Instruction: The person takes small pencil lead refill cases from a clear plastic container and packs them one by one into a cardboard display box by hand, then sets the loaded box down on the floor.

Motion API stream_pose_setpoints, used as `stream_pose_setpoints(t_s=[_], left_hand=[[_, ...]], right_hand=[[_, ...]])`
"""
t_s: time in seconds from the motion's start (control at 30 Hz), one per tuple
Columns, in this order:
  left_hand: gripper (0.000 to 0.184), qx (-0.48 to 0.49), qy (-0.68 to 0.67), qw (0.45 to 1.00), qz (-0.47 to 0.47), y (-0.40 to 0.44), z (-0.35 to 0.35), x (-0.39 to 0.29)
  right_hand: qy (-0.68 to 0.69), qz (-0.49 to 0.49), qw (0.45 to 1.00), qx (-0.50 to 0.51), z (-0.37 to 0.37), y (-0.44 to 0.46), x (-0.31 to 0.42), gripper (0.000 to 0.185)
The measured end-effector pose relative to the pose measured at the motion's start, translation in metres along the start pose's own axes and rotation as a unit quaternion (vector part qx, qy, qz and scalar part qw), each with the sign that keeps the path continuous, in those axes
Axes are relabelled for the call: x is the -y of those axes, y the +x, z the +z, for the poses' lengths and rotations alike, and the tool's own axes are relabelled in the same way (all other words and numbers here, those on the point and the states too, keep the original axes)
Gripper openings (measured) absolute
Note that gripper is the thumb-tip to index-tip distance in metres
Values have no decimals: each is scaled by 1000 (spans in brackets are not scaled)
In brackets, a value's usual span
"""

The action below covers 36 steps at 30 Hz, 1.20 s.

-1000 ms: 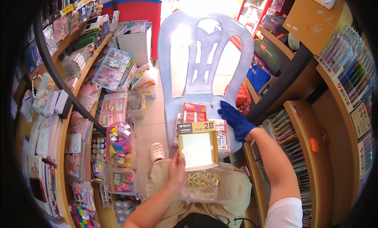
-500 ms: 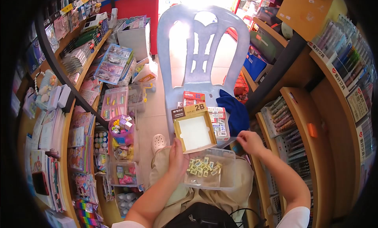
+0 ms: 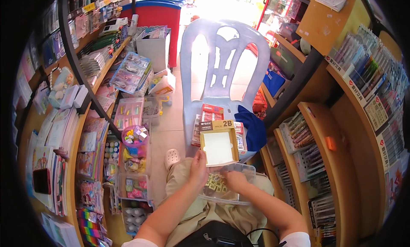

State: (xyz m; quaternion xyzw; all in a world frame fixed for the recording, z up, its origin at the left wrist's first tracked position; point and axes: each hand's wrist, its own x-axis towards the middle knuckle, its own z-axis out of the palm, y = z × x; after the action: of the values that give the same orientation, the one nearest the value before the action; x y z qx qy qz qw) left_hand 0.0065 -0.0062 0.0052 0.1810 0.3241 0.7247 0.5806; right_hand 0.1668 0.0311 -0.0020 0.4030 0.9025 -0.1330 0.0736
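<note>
My left hand (image 3: 198, 168) is closed on the lower left edge of an open cardboard box (image 3: 217, 148) marked 2B. The box is tilted toward me, and its white inside shows no contents. Below it, a clear plastic bin (image 3: 250, 174) rests on my lap, with several small yellowish erasers (image 3: 217, 184) gathered on its left side. My right hand (image 3: 235, 181) reaches into the bin beside the erasers, fingers curled down. Whatever the fingertips hold is hidden. Behind the cardboard box, red and white packs (image 3: 211, 112) sit on a chair seat.
A pale blue plastic chair (image 3: 188, 82) faces me, with a dark blue cloth (image 3: 252, 129) on its seat. Shelves of pens (image 3: 301, 134) stand close on the right. Notebooks (image 3: 60, 129) and a pink basket (image 3: 136, 149) of small goods line the left.
My right hand has moved from beside the chair, left and down into the plastic bin. The cardboard box stays in my left hand. The camera view has shifted slightly.
</note>
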Motion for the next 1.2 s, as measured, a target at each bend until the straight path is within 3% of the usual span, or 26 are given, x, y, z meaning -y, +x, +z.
stream_pose_setpoints(t_s=[0.33,0.43,0.57,0.83,0.97,1.2], left_hand=[[44,6,-11,1000,-10,2,5,4],[46,21,8,999,-27,2,7,3],[44,51,7,998,-47,2,12,1],[40,89,-45,992,-81,-7,18,-7],[40,130,-58,984,-105,-9,16,-11],[47,163,-9,975,-152,-10,17,-9]], right_hand=[[126,-10,954,-274,-89,-65,3,18],[171,41,935,-309,-111,-67,5,22],[167,-18,924,-343,-116,-45,8,25],[176,-32,938,-296,-110,0,39,27],[199,9,937,-288,-112,3,41,28],[218,32,927,-305,-99,9,28,27]])
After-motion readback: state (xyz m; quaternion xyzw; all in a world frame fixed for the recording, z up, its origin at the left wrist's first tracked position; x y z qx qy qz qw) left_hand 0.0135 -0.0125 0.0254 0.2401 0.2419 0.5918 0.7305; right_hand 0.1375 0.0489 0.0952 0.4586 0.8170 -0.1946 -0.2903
